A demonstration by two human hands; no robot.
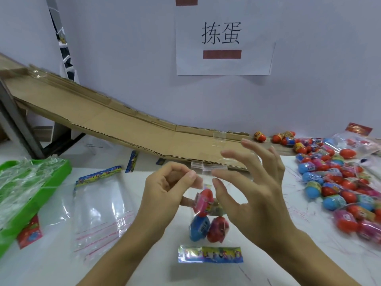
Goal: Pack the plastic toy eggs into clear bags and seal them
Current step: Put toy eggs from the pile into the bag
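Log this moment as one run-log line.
stage: sealing | left hand: pinching bag top | right hand: open, fingers spread | bag: eggs inside | loose eggs: right | empty bags: left

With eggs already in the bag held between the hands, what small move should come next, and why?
Probably fold the flap down and press it shut. The clear bag already holds three eggs; the left hand pinches its top edge, while the right hand hovers open beside it, holding nothing.
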